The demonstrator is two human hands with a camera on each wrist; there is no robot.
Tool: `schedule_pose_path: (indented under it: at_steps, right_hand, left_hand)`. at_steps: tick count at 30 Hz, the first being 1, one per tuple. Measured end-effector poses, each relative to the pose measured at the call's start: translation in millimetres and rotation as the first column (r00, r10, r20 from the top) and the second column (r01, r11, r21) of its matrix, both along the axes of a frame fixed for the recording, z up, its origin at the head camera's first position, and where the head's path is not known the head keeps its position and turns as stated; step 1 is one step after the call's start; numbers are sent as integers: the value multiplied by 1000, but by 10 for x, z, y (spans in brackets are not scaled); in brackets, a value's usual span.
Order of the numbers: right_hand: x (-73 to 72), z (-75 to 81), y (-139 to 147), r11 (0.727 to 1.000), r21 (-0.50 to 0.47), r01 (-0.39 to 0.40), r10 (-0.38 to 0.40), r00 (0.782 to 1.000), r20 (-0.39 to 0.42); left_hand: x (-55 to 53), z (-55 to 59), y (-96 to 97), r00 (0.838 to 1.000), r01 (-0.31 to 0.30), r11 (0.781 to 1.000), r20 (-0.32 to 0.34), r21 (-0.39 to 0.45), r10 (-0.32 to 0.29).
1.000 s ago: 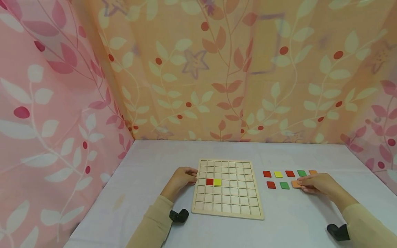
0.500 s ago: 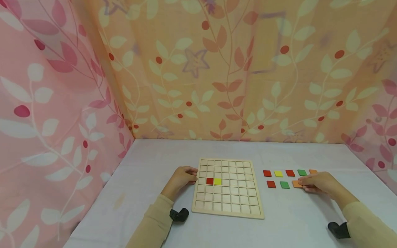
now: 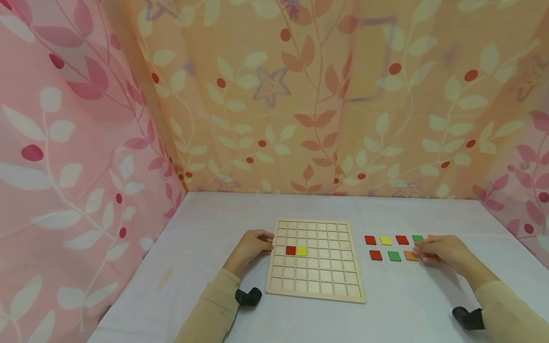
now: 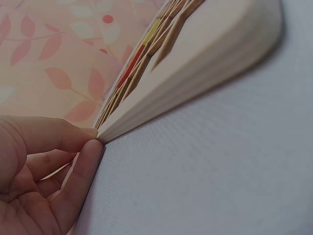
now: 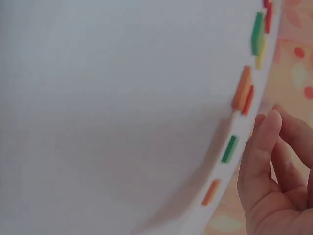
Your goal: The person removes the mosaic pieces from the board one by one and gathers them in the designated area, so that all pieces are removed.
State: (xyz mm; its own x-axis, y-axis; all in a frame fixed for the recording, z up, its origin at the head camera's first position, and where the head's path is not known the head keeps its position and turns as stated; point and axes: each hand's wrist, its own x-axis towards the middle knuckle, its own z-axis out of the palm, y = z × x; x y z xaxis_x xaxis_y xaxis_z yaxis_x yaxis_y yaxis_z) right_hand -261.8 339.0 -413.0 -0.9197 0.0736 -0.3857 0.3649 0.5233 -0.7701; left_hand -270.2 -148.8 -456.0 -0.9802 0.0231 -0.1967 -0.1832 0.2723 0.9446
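Observation:
My left hand (image 3: pixel 250 246) pinches the left edge of a wooden grid board (image 3: pixel 315 274); in the left wrist view, the thumb and a finger meet at its rim. Two square tiles, one red (image 3: pixel 290 250) and one yellow (image 3: pixel 302 251), lie side by side in the board's cells. Right of the board, my right hand (image 3: pixel 443 252) hovers beside the front-row orange tile (image 3: pixel 410 256), partly covering the far orange tile (image 3: pixel 433 237). Its thumb and fingers are loosely bent, and the right wrist view shows nothing between them, with all the loose tiles lying on the table.
Loose tiles form two rows: red (image 3: pixel 370 240), yellow (image 3: pixel 385 240), red (image 3: pixel 401 240), green (image 3: pixel 417 238) and orange behind; red (image 3: pixel 375 255), green (image 3: pixel 394 256) and orange in front. The white-covered table (image 3: pixel 231 205) meets a patterned curtain (image 3: pixel 317 119) behind.
My right hand has risen slightly from the front orange tile, which its fingertips touched before; the tile stays on the table. My left hand has not moved from the board.

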Motion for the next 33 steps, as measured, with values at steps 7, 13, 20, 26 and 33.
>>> schedule_pose_path:
  at_steps: [7, 13, 20, 26, 33]
  right_hand:
    - [63, 130, -442, 998, -5, -69, 68, 993, -96]
    - [30, 116, -840, 993, -10, -121, 119, 983, -140]
    - [-57, 84, -1141, 987, -78, -138, 126, 982, -142]
    - [-122, 111, -1401, 977, -137, -163, 142, 978, -156]
    - [-110, 65, -1674, 968, -164, -188, 164, 975, -152]
  left_hand:
    - [-4, 8, -15, 1000, -8, 1000, -7, -9, 8]
    - [7, 22, -12, 1000, -11, 1000, -13, -15, 10]
    - [-4, 0, -9, 1000, 3, 1000, -10, -6, -3]
    - [-14, 21, -9, 1000, 1, 1000, -10, -20, -1]
    - [5, 2, 2, 1000, 4, 1000, -11, 0, -4]
